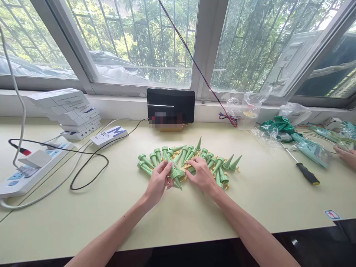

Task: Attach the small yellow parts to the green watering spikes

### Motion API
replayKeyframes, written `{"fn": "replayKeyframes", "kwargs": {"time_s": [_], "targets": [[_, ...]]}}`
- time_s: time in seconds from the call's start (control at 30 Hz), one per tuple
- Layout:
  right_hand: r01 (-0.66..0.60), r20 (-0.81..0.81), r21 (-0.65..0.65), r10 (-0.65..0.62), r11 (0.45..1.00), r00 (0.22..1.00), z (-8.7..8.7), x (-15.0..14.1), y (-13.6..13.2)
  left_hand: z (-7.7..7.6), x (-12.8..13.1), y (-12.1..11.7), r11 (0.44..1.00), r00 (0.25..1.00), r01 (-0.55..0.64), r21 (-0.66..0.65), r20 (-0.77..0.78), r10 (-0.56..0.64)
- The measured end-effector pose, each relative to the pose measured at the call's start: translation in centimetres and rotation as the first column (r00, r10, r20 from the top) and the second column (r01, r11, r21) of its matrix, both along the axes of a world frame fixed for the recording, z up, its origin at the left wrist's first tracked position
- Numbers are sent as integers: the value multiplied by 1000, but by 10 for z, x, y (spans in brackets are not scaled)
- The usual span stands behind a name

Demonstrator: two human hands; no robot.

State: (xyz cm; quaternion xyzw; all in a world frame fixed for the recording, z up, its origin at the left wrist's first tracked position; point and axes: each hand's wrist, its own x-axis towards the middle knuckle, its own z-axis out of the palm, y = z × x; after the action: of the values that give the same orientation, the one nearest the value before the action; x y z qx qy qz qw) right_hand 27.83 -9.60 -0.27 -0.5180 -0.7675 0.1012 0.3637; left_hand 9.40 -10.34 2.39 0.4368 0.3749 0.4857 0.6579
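My left hand (156,182) is closed around a green plastic plant-watering spike (176,171), pinched between thumb and fingers above the near side of a pile. Just right of it, my right hand (204,175) reaches over the pile with thumb and fingers apart, close to small yellow plastic pieces (188,167). Whether a fingertip touches one of them is hard to make out. Several more green spikes (157,154) lie fanned out beyond both hands, with yellow bits scattered among them. Loose green cones (236,162) rest at the pile's right end.
A tablet (170,105) leans by the window. Stacked white boxes (73,111), a power strip (36,170) and cables occupy the left. Rightward lie a screwdriver (307,173), green items in plastic bags (311,148) and another person's hand (346,155).
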Motion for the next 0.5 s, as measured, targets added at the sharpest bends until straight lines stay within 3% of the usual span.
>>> {"fn": "replayKeyframes", "kwargs": {"time_s": [0.5], "targets": [[52, 93, -7, -51, 999, 994, 0, -5, -1, -6, -1, 0, 997, 997, 74, -5, -16, -74]]}}
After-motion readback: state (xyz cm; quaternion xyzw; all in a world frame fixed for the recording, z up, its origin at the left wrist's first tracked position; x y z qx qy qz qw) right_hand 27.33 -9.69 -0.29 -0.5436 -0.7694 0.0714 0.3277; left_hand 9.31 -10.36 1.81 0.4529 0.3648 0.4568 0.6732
